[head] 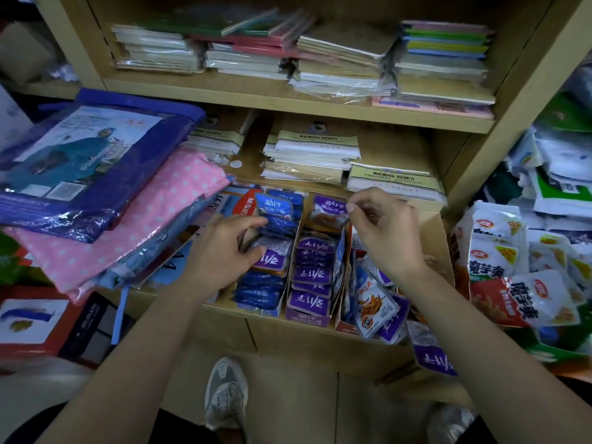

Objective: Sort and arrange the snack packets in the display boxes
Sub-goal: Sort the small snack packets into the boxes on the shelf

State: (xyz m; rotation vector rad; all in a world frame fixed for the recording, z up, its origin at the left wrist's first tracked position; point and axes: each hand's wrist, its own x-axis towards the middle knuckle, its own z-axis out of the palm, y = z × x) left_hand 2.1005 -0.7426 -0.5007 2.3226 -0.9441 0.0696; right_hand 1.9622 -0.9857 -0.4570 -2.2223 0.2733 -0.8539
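Note:
Three narrow cardboard display boxes stand side by side on a low shelf. The left box (256, 310) holds blue snack packets (262, 293) and one purple packet (272, 259). My left hand (224, 248) reaches into it, thumb and curled fingers gripping a bundle of blue packets (278, 219) at its far end. The middle box (307, 318) is filled with a row of purple packets (312, 274). My right hand (384, 232) pinches the edge of a purple-and-brown packet (328, 209) at that box's far end. The right box (347, 328) holds mixed packets (374, 302) lying loosely.
White and red snack bags (512, 283) are piled at the right. Wrapped raincoats, blue (96, 161) and pink dotted (153, 219), lie at the left. Stacks of notebooks (320, 59) and paper packs (314, 152) fill the shelves above. My shoe (226, 395) is on the floor below.

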